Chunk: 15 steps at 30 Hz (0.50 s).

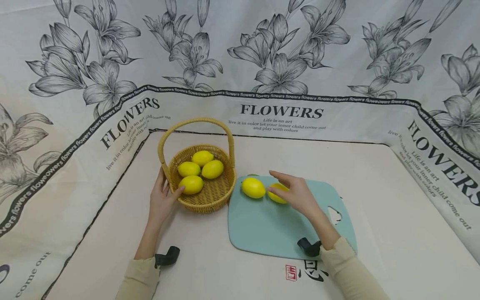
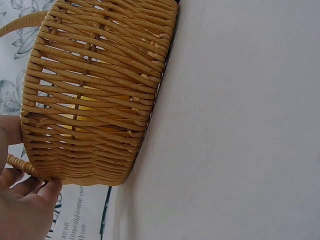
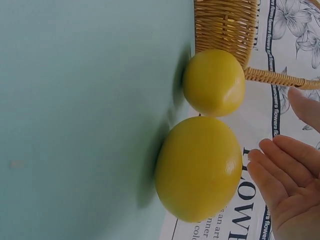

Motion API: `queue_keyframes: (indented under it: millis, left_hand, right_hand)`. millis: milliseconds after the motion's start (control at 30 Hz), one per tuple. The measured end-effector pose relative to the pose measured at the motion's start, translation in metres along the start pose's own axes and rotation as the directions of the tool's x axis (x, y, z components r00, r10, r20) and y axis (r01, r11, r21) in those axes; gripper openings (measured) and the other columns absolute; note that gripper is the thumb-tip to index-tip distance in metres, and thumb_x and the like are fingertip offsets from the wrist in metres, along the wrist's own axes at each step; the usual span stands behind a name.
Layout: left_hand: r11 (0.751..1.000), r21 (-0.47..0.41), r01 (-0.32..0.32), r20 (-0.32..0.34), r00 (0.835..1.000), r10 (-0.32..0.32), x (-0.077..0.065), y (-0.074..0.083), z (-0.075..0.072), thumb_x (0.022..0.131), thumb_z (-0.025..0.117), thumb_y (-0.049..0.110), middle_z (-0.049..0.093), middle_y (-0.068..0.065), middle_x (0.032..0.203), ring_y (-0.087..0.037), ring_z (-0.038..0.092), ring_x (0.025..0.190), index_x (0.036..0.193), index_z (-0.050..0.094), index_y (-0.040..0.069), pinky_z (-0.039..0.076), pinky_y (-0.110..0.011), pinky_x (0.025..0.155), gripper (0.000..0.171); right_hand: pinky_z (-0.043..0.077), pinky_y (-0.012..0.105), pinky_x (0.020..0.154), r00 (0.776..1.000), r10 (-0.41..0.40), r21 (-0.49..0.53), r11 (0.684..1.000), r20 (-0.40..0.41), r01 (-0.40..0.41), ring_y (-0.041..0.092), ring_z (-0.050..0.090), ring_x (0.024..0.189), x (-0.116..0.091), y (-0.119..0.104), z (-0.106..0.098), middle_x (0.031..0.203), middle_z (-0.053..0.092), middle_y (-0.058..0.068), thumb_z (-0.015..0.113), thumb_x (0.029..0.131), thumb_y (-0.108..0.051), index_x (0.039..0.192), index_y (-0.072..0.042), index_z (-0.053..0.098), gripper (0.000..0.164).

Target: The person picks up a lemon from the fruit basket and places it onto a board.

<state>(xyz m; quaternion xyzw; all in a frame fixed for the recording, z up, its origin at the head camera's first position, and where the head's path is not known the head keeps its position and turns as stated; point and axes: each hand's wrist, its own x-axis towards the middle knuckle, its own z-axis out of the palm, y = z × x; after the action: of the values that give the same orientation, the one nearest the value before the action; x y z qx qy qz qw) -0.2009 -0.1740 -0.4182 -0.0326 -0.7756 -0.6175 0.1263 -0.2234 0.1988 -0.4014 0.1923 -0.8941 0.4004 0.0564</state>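
Note:
A wicker basket (image 1: 206, 206) with a raised handle holds several yellow lemons (image 1: 212, 169). My left hand (image 1: 161, 204) grips its left side, with the thumb at the rim and the other fingers outside against the weave (image 2: 90, 115). Two more lemons lie on a light blue cutting board (image 1: 262, 233): a left one (image 1: 253, 188) and a right one (image 1: 276, 196). Just over the right lemon (image 3: 200, 170) hovers my right hand (image 1: 300, 193), thumb and fingers spread apart and holding nothing. In the head view this hand partly covers that lemon.
The board's cut-out grip hole (image 1: 335, 216) is at its right end. Red and black printed characters (image 1: 313, 271) mark the white table (image 1: 202, 266) in front of the board. A flower-printed cloth (image 1: 281, 112) stands around the back and sides.

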Motion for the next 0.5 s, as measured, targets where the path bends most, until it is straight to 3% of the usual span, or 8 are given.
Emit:
queue_keyframes:
  millis: [500]
  left_hand:
    - [1.000, -0.023, -0.008, 0.005, 1.000, 0.008, 0.000, 0.002, 0.000, 0.089, 0.066, -0.002, 0.007, -0.017, 0.159, -0.028, 0.012, 0.145, 0.153, 0.007, -0.001, 0.024, -0.041, 0.117, 0.087]
  right_hand:
    - [0.049, 0.042, 0.100, 0.999, -0.031, 0.020, 0.999, 0.021, 0.031, 0.029, 0.054, 0.122, 0.014, -0.014, 0.016, 0.133, 0.058, 0.010, 0.074, 0.086, -0.030, 0.135, -0.006, 0.057, 0.057]
